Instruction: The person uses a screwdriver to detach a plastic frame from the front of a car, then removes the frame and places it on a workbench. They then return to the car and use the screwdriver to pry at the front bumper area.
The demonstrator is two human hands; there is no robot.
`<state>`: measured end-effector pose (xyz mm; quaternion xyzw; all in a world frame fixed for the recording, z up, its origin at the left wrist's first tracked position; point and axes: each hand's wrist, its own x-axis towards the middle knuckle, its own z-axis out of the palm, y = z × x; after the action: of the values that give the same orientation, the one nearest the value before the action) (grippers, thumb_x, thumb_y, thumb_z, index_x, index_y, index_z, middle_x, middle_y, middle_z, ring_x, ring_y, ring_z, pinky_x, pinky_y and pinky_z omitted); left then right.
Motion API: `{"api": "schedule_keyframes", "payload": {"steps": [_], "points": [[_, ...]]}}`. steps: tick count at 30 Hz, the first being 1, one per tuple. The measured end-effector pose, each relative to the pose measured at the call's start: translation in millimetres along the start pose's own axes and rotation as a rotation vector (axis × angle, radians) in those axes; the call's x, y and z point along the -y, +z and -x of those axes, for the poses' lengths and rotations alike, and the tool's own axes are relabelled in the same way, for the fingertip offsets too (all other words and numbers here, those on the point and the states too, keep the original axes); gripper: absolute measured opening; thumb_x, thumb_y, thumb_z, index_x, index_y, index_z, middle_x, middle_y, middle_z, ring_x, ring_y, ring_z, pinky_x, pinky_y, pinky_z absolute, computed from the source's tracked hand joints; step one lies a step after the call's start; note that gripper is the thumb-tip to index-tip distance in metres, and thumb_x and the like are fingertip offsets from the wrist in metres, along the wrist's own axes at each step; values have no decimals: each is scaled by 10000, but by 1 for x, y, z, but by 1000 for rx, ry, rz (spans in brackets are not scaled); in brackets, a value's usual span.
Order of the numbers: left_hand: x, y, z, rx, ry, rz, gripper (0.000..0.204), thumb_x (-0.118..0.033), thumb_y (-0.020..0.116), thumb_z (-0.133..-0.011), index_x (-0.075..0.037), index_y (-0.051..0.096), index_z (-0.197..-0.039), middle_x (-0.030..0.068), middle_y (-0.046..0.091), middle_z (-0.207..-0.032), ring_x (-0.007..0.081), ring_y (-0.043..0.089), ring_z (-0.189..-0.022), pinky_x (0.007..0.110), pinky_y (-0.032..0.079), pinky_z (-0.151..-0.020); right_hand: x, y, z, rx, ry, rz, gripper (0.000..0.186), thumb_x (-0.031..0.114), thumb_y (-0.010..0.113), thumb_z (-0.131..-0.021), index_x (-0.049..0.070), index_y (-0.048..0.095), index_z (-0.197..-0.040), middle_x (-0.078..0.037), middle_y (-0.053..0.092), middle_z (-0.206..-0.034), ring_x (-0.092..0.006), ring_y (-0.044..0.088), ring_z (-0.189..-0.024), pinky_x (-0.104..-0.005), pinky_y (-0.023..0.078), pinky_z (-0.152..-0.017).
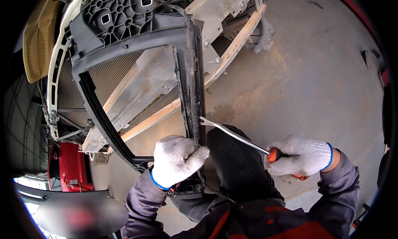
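My left hand (176,160), in a white knit glove with a blue cuff, is closed around the lower end of the side bar of a black plastic car front frame (124,47). A dark taped wiring harness (193,79) runs along that bar and passes under my fingers. In my right hand (302,156), gloved the same way, is a forked pry tool (242,138) with a bent metal shank and an orange and black handle. Its forked tip lies at the bar's right edge, just above my left hand; whether it touches the harness I cannot tell.
Behind the frame lie metal panels (145,79), a curved beam (238,42) and a finned radiator (68,87). My bent leg (234,156) is beneath the tool. A red vehicle (74,166) stands at the left. Small dark pieces (365,58) are on the grey floor at the right.
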<state>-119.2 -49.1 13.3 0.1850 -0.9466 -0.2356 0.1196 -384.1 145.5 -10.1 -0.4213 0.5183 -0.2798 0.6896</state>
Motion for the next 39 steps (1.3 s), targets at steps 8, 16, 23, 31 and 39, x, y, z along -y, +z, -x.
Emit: {"api": "schedule_keyframes", "payload": {"steps": [8,16,23,31,39], "points": [[1,2,4,-54,44,-50,297,-198,796,-785,-33,618,-615,132,549,-559,333,561,-522,416,447,-496,12,20,11,-29,103,-267,202,214,652,-1010,15,645,-1045,-29,633,-704,-108,606,-617,-268,481,-574],[3,-1,5,-100,99,-48,373,-300,760,-828,-73,584,-590,110,503,-527,319,556,-494,431,446,-490,23,9,10,-94,125,-143,236,208,685,-985,-22,637,-1010,-53,631,-693,-123,587,-577,-276,467,-532],[4,11,3,-202,345,-225,211,-245,694,-834,-95,625,-702,91,503,-528,301,568,-492,435,465,-508,-5,-29,-18,-9,45,-41,197,168,673,-969,-5,621,-1048,-47,609,-693,-127,570,-568,-270,444,-505],[8,18,8,-209,236,-90,213,-264,675,-835,-82,616,-742,92,520,-528,319,592,-511,450,476,-518,21,-12,-20,-186,144,198,353,330,554,-1051,-8,612,-971,-46,590,-643,-126,561,-516,-288,436,-483],[13,24,1,-212,243,-160,219,-280,668,-830,-80,632,-749,98,550,-525,321,620,-515,456,489,-497,7,-8,-32,-412,-47,493,358,313,576,-1035,-15,630,-902,-74,558,-541,-166,583,-474,-335,449,-466]]}}
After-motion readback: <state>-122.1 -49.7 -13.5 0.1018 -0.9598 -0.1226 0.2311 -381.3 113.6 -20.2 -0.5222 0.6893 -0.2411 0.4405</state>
